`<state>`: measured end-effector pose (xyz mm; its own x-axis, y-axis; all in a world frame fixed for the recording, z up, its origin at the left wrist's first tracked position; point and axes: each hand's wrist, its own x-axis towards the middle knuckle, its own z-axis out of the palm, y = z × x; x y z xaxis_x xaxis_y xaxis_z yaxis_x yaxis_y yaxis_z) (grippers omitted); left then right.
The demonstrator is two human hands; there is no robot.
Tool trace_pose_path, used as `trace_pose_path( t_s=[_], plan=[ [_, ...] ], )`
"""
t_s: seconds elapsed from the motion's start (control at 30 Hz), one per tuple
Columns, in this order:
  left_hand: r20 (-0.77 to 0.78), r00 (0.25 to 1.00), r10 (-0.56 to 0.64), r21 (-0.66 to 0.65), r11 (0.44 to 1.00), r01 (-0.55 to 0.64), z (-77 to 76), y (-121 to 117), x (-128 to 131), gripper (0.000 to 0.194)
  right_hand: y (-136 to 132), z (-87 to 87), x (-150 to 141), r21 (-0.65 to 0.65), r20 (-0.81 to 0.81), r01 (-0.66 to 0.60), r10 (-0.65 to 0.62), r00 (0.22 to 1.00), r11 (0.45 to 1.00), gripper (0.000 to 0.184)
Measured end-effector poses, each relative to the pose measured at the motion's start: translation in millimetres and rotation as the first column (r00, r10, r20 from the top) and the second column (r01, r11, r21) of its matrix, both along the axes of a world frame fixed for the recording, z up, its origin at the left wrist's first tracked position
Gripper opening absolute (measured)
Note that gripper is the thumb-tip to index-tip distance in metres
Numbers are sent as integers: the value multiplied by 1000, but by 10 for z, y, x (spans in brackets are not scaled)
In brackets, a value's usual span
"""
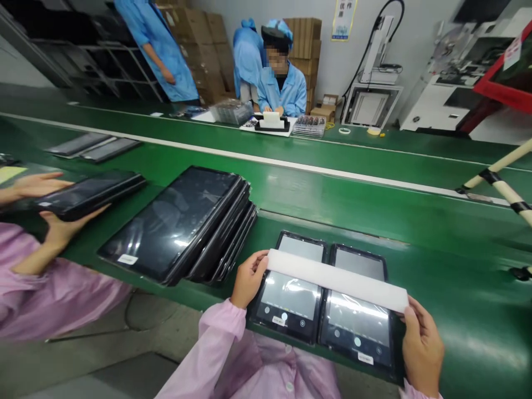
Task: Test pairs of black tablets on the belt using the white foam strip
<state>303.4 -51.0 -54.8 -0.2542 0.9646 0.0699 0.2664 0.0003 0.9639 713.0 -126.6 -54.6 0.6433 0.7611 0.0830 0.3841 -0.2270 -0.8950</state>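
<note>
A long white foam strip (332, 276) stretches between my two hands, lying across or just above two tablets. My left hand (248, 279) pinches its left end, and my right hand (424, 341) grips the right end. Beneath the strip, the left tablet (286, 302) and the right tablet (356, 318) lie side by side with lit, greyish screens. Each bears a small white label near its lower edge. The strip hides the middle of both screens. Whether it touches the glass, I cannot tell.
Left of the tablets is a stack of black panels (178, 221). Further left, a co-worker's hands (62, 227) hold more black panels (91, 194). A white rail (291, 166) runs along the green bench (469, 277). Beige pipes (505, 185) stand at right. Across the bench, a person in blue handles a white item (272, 120).
</note>
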Motion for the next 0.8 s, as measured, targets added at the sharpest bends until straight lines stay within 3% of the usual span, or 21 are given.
trace_pose_path(
  t_s=[0.23, 0.53, 0.67, 0.8],
  plan=[
    [-7, 1000, 23, -10, 1000, -23, 112, -17, 28, 43, 13, 109, -93, 51, 43, 10, -13, 999, 999, 61],
    [6, 998, 66, -24, 998, -66, 74, -15, -4, 48, 26, 90, -92, 95, 95, 16, -25, 995, 995, 60],
    [26, 1000, 1, -105, 994, 1, 35, -351, -45, 68, -212, 91, -215, 94, -60, 48, -42, 997, 994, 59],
    [-157, 975, -159, -171, 976, 132, 29, -880, 14, 95, -550, 58, -406, 82, -155, 26, -13, 988, 996, 60]
  ],
)
